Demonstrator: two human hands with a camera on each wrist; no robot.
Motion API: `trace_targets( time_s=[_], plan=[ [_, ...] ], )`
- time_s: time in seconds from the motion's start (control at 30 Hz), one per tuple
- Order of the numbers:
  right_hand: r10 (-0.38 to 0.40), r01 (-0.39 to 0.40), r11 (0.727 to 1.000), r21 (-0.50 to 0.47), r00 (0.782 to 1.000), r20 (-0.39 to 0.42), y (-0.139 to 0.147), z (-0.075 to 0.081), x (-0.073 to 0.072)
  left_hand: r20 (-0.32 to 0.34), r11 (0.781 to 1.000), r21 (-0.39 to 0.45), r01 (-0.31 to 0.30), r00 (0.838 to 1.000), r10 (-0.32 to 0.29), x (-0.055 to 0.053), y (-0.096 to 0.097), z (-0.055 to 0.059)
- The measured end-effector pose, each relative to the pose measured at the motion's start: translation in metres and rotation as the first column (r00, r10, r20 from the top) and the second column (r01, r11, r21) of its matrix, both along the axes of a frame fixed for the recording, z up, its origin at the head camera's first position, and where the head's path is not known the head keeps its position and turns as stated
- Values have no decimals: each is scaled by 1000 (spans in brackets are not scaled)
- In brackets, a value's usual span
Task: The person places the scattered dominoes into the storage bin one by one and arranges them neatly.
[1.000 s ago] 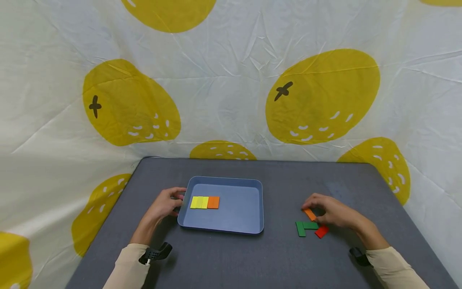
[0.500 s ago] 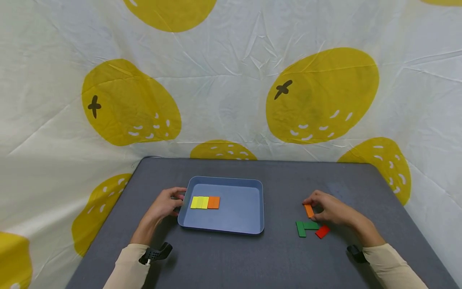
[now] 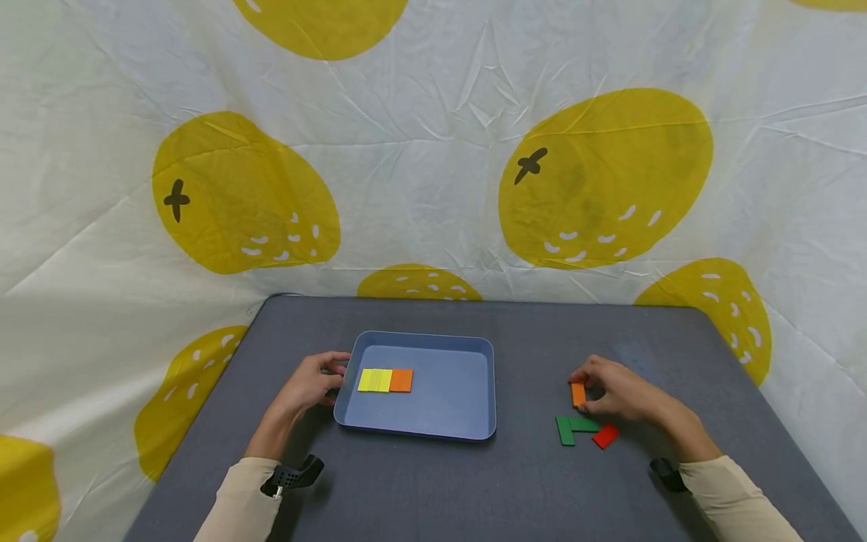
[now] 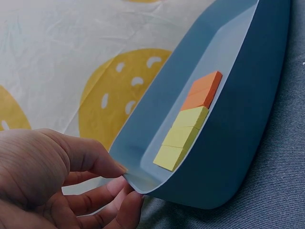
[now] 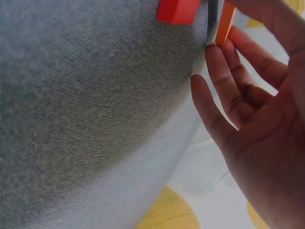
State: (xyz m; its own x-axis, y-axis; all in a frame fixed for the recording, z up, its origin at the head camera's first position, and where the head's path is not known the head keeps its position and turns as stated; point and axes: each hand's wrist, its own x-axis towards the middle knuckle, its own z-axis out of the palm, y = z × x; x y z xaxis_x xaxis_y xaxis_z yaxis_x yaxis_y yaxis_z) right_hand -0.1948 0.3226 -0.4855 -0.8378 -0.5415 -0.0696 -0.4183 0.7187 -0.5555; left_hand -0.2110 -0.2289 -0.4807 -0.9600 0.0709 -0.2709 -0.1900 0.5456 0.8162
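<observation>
One orange block (image 3: 578,395) is in the R hand (image 3: 623,391), pinched btwn thumb & fingertips: narrow grip, block's long side running roughly near-to-far. Can't tell if its underside touches the table (image 3: 433,482). R wrist view: only part of the block shows, at the fingertips; rest cut off at the top of the frame.

Just on the near side of it, two green blocks (image 3: 565,431) lie flat, approx. at right angles, one's end at the other's side. Red block (image 3: 606,436) lies slanted by their right end; can't tell if touching.

Well apart to the left: blue tray (image 3: 450,406), on the table. Inside, toward its left end, one row, side by side: 3 yellow blocks (image 3: 375,380), then 2 orange pieces (image 3: 401,380) to their right; seams clearest in L wrist view.

L hand (image 3: 314,382) holds tray's left end, fingertips at rim & outer wall.

Further out: beige sleeves (image 3: 237,500), black wrist devices (image 3: 298,474), dark grey tabletop w/ rounded far corners, & white cloth (image 3: 420,203) w/ big yellow fruit-like prints, behind table & along both sides.
</observation>
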Motion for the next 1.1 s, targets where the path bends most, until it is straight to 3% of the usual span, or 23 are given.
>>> trace_targets(
  time_s=[0.37, 0.87, 1.1],
  plan=[
    [19, -19, 1000, -4, 1000, -9, -6, 7, -4, -1, 1000, 6, 3, 1000, -3, 0, 0, 0],
    [75, -76, 986, -146, 997, -8, -18, 9, -5, -1, 1000, -3, -6, 1000, 6, 0, 1, 0],
    [93, -92, 983, -160, 996, -2, -27, 14, -8, 3, 1000, -19, -21, 1000, 21, 0, 1, -1]
  ],
)
